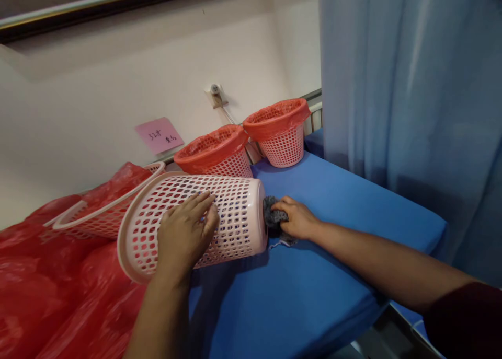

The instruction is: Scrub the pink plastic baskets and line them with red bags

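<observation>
A pale pink perforated plastic wastebasket (pixel 231 218) lies on its side on the blue-covered bed (pixel 333 197). Its rim faces left and its base faces right. My left hand (pixel 188 228) rests on the side of the basket, with the fingers laid out over the holes. In my right hand (pixel 296 218) is a bunched dark grey cloth (pixel 272 210), pressed against the basket's base. A loose end of the cloth hangs down to the bed cover.
Two wastebaskets lined with red bags, one nearer (pixel 231 165) and one farther (pixel 286 147), stand along the wall. Red plastic bags (pixel 58 291) and another pink basket (pixel 113 218) lie at left. A blue curtain (pixel 408 87) hangs at right. A pink note (pixel 159 135) is on the wall.
</observation>
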Tool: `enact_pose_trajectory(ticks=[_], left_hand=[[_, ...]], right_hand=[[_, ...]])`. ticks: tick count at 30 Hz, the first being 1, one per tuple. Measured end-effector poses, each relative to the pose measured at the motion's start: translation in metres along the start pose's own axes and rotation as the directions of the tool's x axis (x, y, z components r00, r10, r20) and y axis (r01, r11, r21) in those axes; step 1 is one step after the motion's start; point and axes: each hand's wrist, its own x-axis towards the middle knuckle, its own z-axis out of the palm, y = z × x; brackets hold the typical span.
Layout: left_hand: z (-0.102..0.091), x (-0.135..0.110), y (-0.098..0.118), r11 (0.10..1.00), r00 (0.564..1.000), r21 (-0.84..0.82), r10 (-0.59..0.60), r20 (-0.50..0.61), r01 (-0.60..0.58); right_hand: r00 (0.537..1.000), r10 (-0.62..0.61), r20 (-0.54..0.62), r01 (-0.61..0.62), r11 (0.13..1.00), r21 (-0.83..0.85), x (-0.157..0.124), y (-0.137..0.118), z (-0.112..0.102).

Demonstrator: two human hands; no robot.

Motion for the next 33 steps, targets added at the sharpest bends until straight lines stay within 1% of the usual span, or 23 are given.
enact_pose_trajectory(ticks=[2,3,4,6,9,11,12,14,17,18,20,23,26,29,31,33], left_hand=[[0.0,0.0,-0.001,1.0,1.0,-0.003,-0.004,-0.003,0.004],[0.0,0.0,-0.001,1.0,1.0,-0.005,-0.006,-0.001,0.006],[0.0,0.0,-0.001,1.0,1.0,-0.007,-0.009,-0.001,0.009],[0.001,0.001,-0.001,1.0,1.0,-0.011,-0.012,0.002,0.012],[0.003,0.004,-0.002,1.0,1.0,-0.02,-0.009,0.0,0.009],[0.003,0.007,-0.003,1.0,1.0,-0.028,-0.002,-0.002,0.002],[0.003,0.007,-0.003,1.0,1.0,-0.031,0.001,-0.001,-0.001],[0.002,0.009,-0.003,0.999,1.0,-0.034,0.003,0.009,-0.003],[0.002,0.01,-0.004,1.0,1.0,-0.031,0.001,0.026,0.0],[0.002,0.011,-0.004,1.0,0.999,-0.029,0.0,0.034,0.001],[0.002,0.015,-0.004,1.0,0.999,-0.025,-0.006,0.05,0.007],[0.001,0.022,-0.005,1.0,0.997,-0.025,-0.014,0.08,0.016],[-0.002,0.023,-0.006,0.999,0.995,-0.035,0.003,0.101,0.001],[-0.005,0.01,-0.006,0.998,0.996,-0.056,0.031,0.081,-0.027],[-0.007,-0.008,-0.004,0.996,0.998,-0.077,0.05,0.034,-0.047],[-0.01,-0.028,-0.001,0.991,0.997,-0.111,0.068,-0.021,-0.069]], right_hand=[[0.99,0.044,-0.133,-0.042,0.999,0.017,0.011,0.003,0.001],[0.985,0.033,-0.172,-0.029,0.999,0.026,0.016,0.003,0.002],[0.984,0.02,-0.177,-0.016,1.0,0.026,0.02,0.003,0.004],[0.992,0.025,-0.121,-0.024,1.0,0.011,0.025,0.003,0.008],[0.992,0.127,0.002,-0.127,0.991,-0.039,0.024,0.01,0.015],[0.983,0.181,0.027,-0.179,0.982,-0.057,0.022,0.015,0.017],[0.98,0.197,0.024,-0.195,0.979,-0.06,0.022,0.017,0.017],[0.978,0.208,-0.018,-0.208,0.977,-0.05,0.025,0.016,0.016],[0.981,0.162,-0.102,-0.165,0.986,-0.015,0.03,0.007,0.013],[0.984,0.143,-0.104,-0.144,0.99,0.002,0.03,0.004,0.013],[0.989,0.133,-0.068,-0.131,0.991,0.032,0.029,0.002,0.013],[0.981,0.194,-0.006,-0.194,0.98,0.054,0.022,0.009,0.014],[0.964,0.265,-0.03,-0.262,0.962,0.079,0.019,0.02,0.014],[0.935,0.341,-0.099,-0.326,0.935,0.141,0.023,0.029,0.012],[0.908,0.394,-0.141,-0.365,0.911,0.194,0.03,0.031,0.012],[0.888,0.434,-0.149,-0.39,0.885,0.256,0.038,0.032,0.012]])
